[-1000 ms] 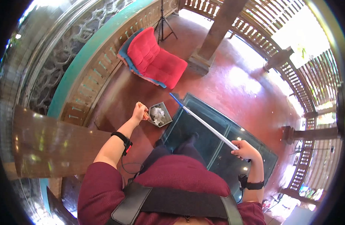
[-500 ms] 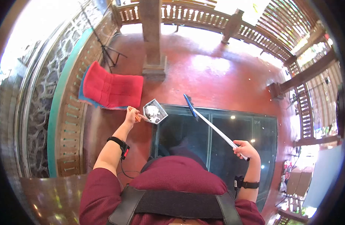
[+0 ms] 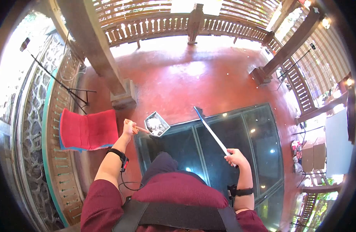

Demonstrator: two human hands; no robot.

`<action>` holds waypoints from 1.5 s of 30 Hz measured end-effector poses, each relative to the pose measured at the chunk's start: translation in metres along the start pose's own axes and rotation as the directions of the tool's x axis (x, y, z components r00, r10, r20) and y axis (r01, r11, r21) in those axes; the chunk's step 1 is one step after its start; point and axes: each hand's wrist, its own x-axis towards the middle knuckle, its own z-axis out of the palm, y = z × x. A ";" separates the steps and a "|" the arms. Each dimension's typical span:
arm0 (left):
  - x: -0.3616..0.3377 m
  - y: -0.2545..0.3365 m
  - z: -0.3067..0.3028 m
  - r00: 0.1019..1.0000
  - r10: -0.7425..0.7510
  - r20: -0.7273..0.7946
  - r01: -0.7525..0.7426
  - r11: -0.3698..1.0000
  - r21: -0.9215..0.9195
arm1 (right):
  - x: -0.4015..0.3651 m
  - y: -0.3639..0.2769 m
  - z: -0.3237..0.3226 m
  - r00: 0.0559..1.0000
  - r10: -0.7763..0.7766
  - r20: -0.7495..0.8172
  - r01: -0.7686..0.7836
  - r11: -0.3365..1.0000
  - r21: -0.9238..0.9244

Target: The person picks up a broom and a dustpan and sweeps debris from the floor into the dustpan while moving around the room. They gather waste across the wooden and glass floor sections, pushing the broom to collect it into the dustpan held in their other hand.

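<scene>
My left hand (image 3: 128, 127) is closed around the orange-brown handle of a dustpan (image 3: 166, 130). The dustpan is a grey, box-like pan, held out ahead and left of my body, with white crumpled scraps (image 3: 156, 124) inside. My right hand (image 3: 236, 157) grips the lower end of a white broom pole (image 3: 214, 137). That pole slants forward and left to a narrow blue broom head (image 3: 199, 112) with dark bristles, near the far edge of the glass floor panel. A gap separates the broom head from the dustpan.
A dark glass panel (image 3: 239, 135) is set into the red floor (image 3: 158, 81). To the left are a red cushion (image 3: 89, 129), a tripod (image 3: 71, 89) and a thick pillar base (image 3: 124, 96). Wooden railings (image 3: 158, 26) run around. A cardboard box (image 3: 314, 156) stands right.
My view has turned right and lifted, so the cushion and pillar appear farther left. The broom pole stands steeper. One of my legs now shows forward. Both hands keep their holds.
</scene>
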 end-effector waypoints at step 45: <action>0.314 0.073 0.407 1.000 -0.003 0.024 0.002 0.998 0.056 | 0.531 -0.205 -0.475 0.963 -0.153 -0.220 0.138 0.987 -0.080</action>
